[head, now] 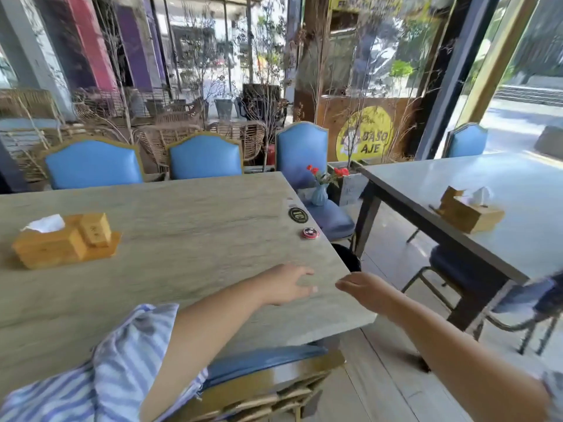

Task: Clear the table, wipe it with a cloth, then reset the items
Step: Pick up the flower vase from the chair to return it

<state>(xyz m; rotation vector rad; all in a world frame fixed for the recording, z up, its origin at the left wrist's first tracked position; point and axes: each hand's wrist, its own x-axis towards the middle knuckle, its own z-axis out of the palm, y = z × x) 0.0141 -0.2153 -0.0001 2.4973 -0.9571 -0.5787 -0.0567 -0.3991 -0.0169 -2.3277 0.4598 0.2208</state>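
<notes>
**Clearing under way, small pieces left at the bench's right edge**

The long pale bench (182,208) fills the left and middle of the frame. At its far left sits the wooden tissue box (61,242). Off its right edge, mid-frame, a blue vase of red flowers (320,194) stands upright on a blue chair seat (338,222), so it looks already cleared.

Both hands hang at lower centre. The left hand (286,287) is over the bench near its right edge, fingers (306,272) spread and relaxed, holding nothing. The right hand (362,289) is just past that edge, blurred, loosely open and seemingly empty too.

Above them, near the same edge, lie a black round disc (298,215) and, near it, a small red tin (310,233). I'd take the tin first, pinching its rim. Then I'd lift the disc flat and carry the tissue box with both hands. No cloth is in sight.
</notes>
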